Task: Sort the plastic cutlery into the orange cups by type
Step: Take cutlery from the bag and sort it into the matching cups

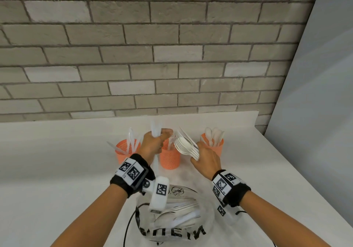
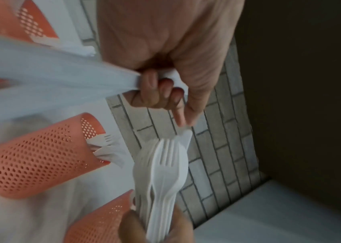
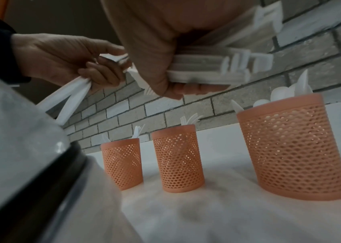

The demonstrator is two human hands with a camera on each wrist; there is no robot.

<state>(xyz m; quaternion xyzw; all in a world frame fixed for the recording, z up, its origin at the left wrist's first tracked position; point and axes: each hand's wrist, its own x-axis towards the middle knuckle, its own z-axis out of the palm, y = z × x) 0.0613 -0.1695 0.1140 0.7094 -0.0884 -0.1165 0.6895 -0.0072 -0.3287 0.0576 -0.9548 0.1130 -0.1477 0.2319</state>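
Three orange perforated cups stand in a row: the left cup [image 1: 127,149] holds knives, the middle cup [image 1: 170,158] forks, the right cup [image 1: 213,143] spoons. My left hand [image 1: 158,136] hovers above the gap between the left and middle cups, its fingers [image 2: 157,88] curled round a few white knives [image 1: 154,130]. Over the middle and right cups, my right hand [image 1: 198,155] grips a stack of white forks [image 1: 186,146] by the handles [image 3: 207,69], tines [image 2: 165,154] toward the left hand. The two hands are close together.
A clear plastic bag [image 1: 177,218] with black lettering and several more white cutlery pieces lies on the white table [image 1: 57,160] just in front of me, between my forearms. A grey brick wall [image 1: 172,55] rises close behind the cups. A pale panel [image 1: 315,113] stands at the right.
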